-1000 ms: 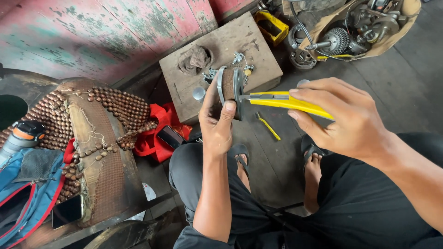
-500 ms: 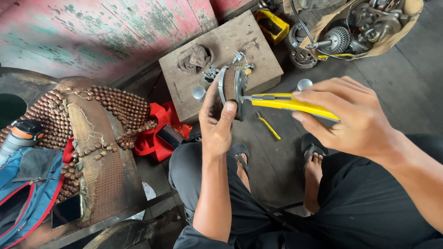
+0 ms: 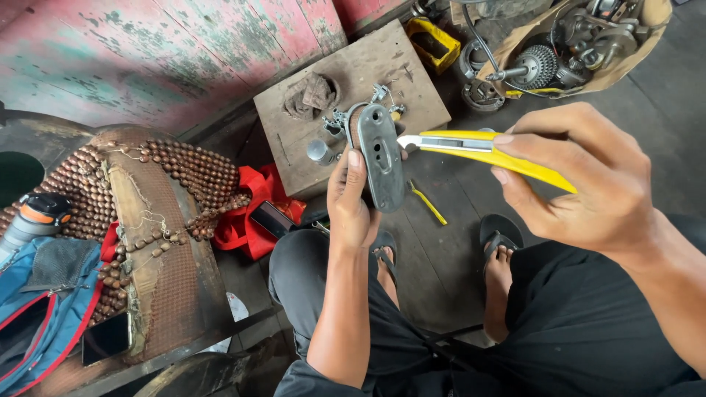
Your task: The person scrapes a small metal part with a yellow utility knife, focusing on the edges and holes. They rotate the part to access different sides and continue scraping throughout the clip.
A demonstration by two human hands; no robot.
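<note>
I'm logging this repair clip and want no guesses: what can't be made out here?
Head view only:
- Far side of the grey metal part: turned away, lower end behind the left hand.
- Yellow cutter rear end: under the right hand.
- Bag of machine parts: cut by the top edge.

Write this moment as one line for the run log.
left hand: holds grey metal plate upright | right hand: holds yellow utility knife, tip at plate edge | behind: wooden block

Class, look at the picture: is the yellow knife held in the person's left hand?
No, the right hand grips the yellow knife, while the left hand holds a grey metal plate.
</note>
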